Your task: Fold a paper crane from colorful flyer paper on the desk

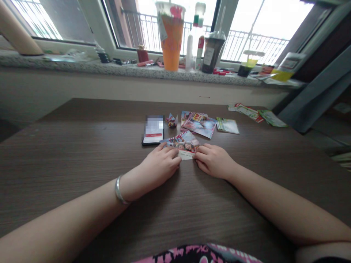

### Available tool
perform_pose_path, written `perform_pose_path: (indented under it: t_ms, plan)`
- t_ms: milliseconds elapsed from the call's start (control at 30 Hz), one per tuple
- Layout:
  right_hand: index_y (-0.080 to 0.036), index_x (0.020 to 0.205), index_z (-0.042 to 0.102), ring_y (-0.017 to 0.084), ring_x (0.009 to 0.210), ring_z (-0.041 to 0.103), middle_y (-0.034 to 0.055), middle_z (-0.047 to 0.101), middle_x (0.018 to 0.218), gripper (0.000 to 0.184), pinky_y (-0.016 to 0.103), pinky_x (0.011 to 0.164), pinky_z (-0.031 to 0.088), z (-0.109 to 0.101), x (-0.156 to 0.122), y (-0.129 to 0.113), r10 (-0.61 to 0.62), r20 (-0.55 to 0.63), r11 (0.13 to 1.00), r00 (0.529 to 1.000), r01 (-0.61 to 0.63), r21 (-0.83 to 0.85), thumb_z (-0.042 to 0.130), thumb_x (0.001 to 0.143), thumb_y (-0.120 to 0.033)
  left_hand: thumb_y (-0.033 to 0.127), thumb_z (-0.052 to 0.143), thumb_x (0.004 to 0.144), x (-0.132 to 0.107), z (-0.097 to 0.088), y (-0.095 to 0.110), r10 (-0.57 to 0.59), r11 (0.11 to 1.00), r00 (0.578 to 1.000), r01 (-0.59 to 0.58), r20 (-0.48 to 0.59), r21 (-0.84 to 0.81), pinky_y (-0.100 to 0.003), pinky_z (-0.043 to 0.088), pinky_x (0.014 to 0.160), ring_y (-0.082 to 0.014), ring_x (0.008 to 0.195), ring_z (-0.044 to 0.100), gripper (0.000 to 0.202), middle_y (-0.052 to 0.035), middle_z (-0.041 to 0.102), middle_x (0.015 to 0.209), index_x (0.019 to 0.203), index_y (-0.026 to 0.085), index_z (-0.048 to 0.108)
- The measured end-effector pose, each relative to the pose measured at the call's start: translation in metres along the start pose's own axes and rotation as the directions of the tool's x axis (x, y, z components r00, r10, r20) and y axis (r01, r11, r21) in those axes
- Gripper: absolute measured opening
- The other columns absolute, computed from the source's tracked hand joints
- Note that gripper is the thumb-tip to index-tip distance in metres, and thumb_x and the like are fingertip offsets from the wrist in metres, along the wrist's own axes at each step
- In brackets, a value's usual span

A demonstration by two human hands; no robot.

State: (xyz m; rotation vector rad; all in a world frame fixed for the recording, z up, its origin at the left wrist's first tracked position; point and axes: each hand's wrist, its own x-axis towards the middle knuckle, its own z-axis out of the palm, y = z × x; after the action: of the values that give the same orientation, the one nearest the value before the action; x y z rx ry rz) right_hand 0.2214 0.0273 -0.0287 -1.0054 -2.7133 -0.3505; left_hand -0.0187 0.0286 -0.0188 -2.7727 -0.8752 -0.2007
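Observation:
A folded sheet of printed paper [186, 140] lies on the dark wooden table, its far edge coming to a low peak and a pale strip along its near edge. My left hand [161, 160], with a silver bangle at the wrist, grips the left side of the sheet, fingers curled. On the opposite side my right hand [211, 159] has its fingers closed on the right edge. Just beyond my left hand is a phone [153, 131] with a lit, partly blurred screen. Beside the phone sits a small folded paper figure [172, 121] in similar colours.
Colourful printed sheets [200, 124] lie behind the folded paper, next to a green-and-white stack [228, 125]. More leaflets [271, 118] are at the far right. The granite windowsill [115, 68] holds a tall orange cup [172, 40], a dark drink cup [213, 53] and bottles.

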Motion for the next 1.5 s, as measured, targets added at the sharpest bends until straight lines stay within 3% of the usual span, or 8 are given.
perform_pose_path:
  t_ms: [133,300,567,733,933,1267,1500]
  plan:
    - [-0.018,0.091,0.065,0.02,0.085,0.054,0.0064,0.066,0.096,0.019,0.032,0.075,0.043,-0.0007,-0.0001,-0.0007,0.011,0.016,1.0,1.0,-0.011,0.008,0.047,0.093,-0.025,0.024,0.043,0.096,-0.0009,0.0039,0.0019,0.008,1.0,0.999,-0.007,0.031,-0.023,-0.042,0.045,0.096,-0.0267,0.105,0.058,0.026,-0.0136,0.061,0.114,0.11,0.012,0.06]
    - [-0.018,0.098,0.066,0.021,0.091,0.056,0.0068,0.067,0.102,0.02,0.034,0.08,0.045,-0.001,0.0001,-0.0008,0.022,0.007,0.998,1.0,-0.022,0.053,0.047,0.093,-0.023,0.032,0.045,0.095,-0.0032,0.0046,0.0031,0.01,0.999,1.0,-0.009,0.027,-0.047,-0.044,0.046,0.095,-0.029,0.108,0.054,0.04,-0.013,0.057,0.12,0.132,0.016,0.047]
    - [-0.019,0.096,0.067,0.02,0.092,0.058,0.0068,0.069,0.101,0.017,0.034,0.083,0.047,-0.0004,0.0004,0.0003,0.123,-0.145,0.983,0.982,-0.1,0.155,0.051,0.09,-0.021,0.029,0.052,0.092,-0.0032,0.0047,0.0008,0.062,0.991,0.998,-0.06,0.017,-0.121,-0.044,0.048,0.096,-0.0287,0.112,0.055,0.031,-0.0127,0.057,0.122,0.121,0.019,0.055]
    - [-0.02,0.087,0.068,0.02,0.09,0.058,0.0055,0.07,0.093,0.016,0.034,0.084,0.047,0.0006,0.0015,0.0028,0.137,-0.113,0.978,0.984,-0.117,0.171,0.052,0.088,-0.019,0.026,0.053,0.091,-0.0026,0.0095,0.0016,0.091,0.976,0.994,-0.1,-0.056,-0.193,-0.044,0.042,0.106,-0.0277,0.124,0.051,0.02,-0.0135,0.051,0.137,0.107,0.017,0.059]
    - [-0.019,0.088,0.069,0.021,0.09,0.058,0.0057,0.071,0.093,0.016,0.035,0.084,0.047,0.0024,0.0013,0.0042,0.134,-0.085,0.981,0.987,-0.119,0.156,0.053,0.088,-0.02,0.025,0.056,0.09,-0.0024,0.0076,0.0011,0.076,0.971,0.993,-0.094,-0.092,-0.219,-0.045,0.043,0.106,-0.0281,0.126,0.05,0.016,-0.0124,0.054,0.134,0.103,0.017,0.059]
    - [-0.019,0.094,0.069,0.021,0.092,0.059,0.0059,0.07,0.098,0.019,0.035,0.084,0.046,0.0039,0.0013,0.004,0.108,-0.066,0.979,0.992,-0.094,0.179,0.05,0.09,-0.02,0.034,0.053,0.092,-0.0016,0.0085,-0.001,-0.046,0.981,0.994,0.027,-0.097,-0.192,-0.048,0.041,0.106,-0.0298,0.129,0.048,0.027,-0.0133,0.054,0.136,0.11,0.016,0.06]
    - [-0.019,0.095,0.068,0.021,0.092,0.058,0.008,0.068,0.098,0.019,0.035,0.083,0.045,0.0052,0.002,0.0059,0.111,-0.049,0.981,0.993,-0.102,0.167,0.051,0.091,-0.022,0.035,0.05,0.093,0.0004,0.0083,-0.0046,-0.122,0.976,0.989,0.105,-0.079,-0.192,-0.049,0.042,0.104,-0.0294,0.125,0.05,0.026,-0.013,0.054,0.135,0.106,0.017,0.062]
